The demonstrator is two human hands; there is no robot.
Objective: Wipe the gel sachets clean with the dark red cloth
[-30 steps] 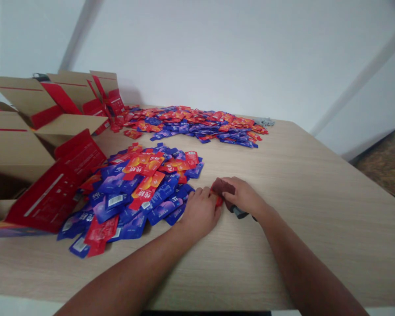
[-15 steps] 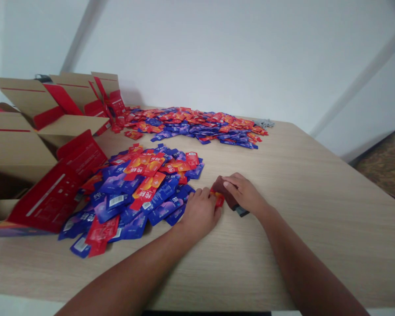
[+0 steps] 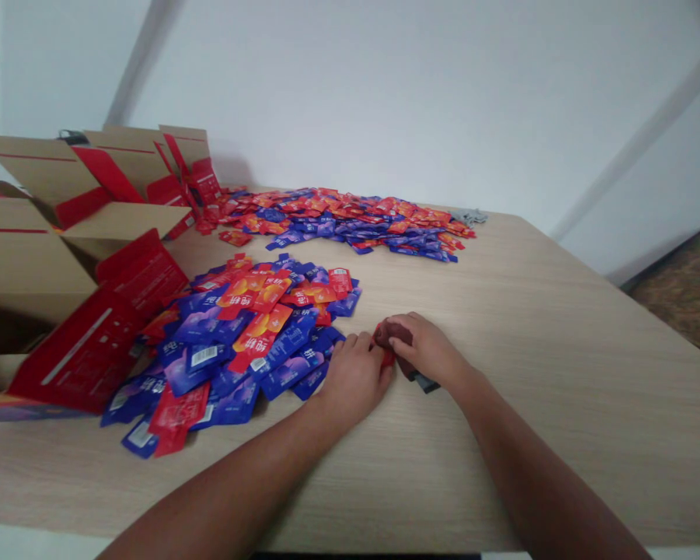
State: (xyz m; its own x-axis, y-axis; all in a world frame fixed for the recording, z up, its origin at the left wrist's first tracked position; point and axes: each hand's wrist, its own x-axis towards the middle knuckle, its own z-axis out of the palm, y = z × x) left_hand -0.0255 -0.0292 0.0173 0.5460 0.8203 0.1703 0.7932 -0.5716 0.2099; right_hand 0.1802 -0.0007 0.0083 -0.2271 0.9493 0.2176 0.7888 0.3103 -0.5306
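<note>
Left hand (image 3: 355,379): curled, fingertips pressing a red sachet (image 3: 386,356) flat on the counter (image 3: 530,327)
Right hand (image 3: 427,350): closed on a dark pouch (image 3: 397,334), touching the sachet
Near pile (image 3: 250,334): sachets just left of hands

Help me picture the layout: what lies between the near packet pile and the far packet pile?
In the head view, only bare wooden table separates the near packet pile from the far packet pile.

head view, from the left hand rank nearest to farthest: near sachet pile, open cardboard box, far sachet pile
From the left hand:
1. near sachet pile, touching its fingers on the left.
2. open cardboard box, at the table's left edge.
3. far sachet pile, by the back wall.
</note>
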